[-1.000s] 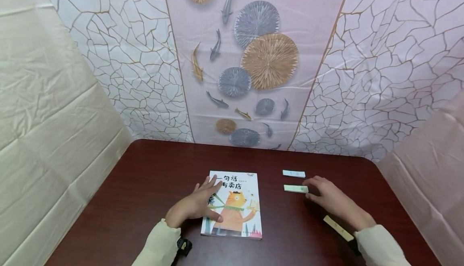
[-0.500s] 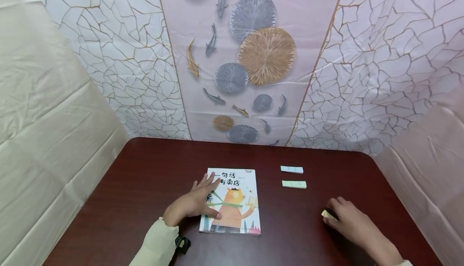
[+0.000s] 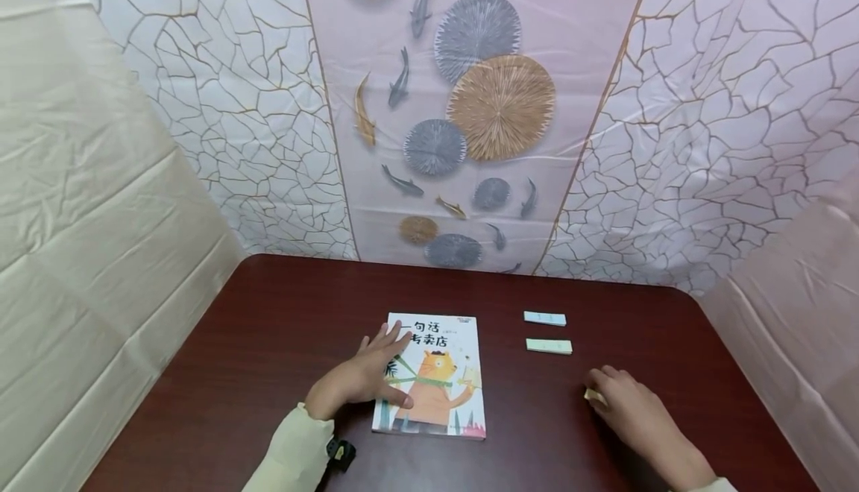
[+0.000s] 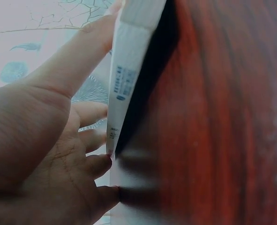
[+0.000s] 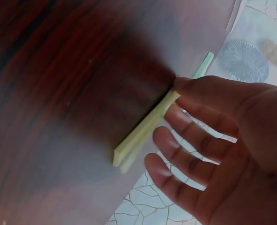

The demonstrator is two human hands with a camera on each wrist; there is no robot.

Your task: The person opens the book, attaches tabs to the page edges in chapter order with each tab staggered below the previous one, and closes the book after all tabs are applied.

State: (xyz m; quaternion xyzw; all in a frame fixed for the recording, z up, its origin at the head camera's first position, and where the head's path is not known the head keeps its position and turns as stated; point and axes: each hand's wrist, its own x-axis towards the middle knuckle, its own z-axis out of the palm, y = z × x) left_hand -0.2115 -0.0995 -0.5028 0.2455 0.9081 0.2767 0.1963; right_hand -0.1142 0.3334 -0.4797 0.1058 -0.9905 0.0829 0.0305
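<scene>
A picture book [image 3: 439, 395] with an orange cartoon cat on its white cover lies on the dark red-brown table. My left hand [image 3: 359, 380] rests on its left part with spread fingers. In the left wrist view the book's spine [image 4: 124, 79] shows beside the thumb, while the other fingers reach to the far side. My right hand [image 3: 627, 406] holds a thin strip-shaped pad of yellow sticky notes [image 3: 594, 396]. In the right wrist view, thumb and forefinger pinch one end of this yellow pad [image 5: 145, 126], close over the table, and the remaining fingers are loosely bent.
Right of the book lie a pale green sticky-note pad [image 3: 549, 346] and a pale blue one [image 3: 545, 318], one behind the other. Patterned cloth [image 3: 436, 89] hangs behind the table [image 3: 295, 313], with plain cloth [image 3: 101, 253] at the left side.
My right hand has left the green pad, moved nearer to me and taken up the yellow pad, then shifted slightly left with it. My left hand has stayed on the book.
</scene>
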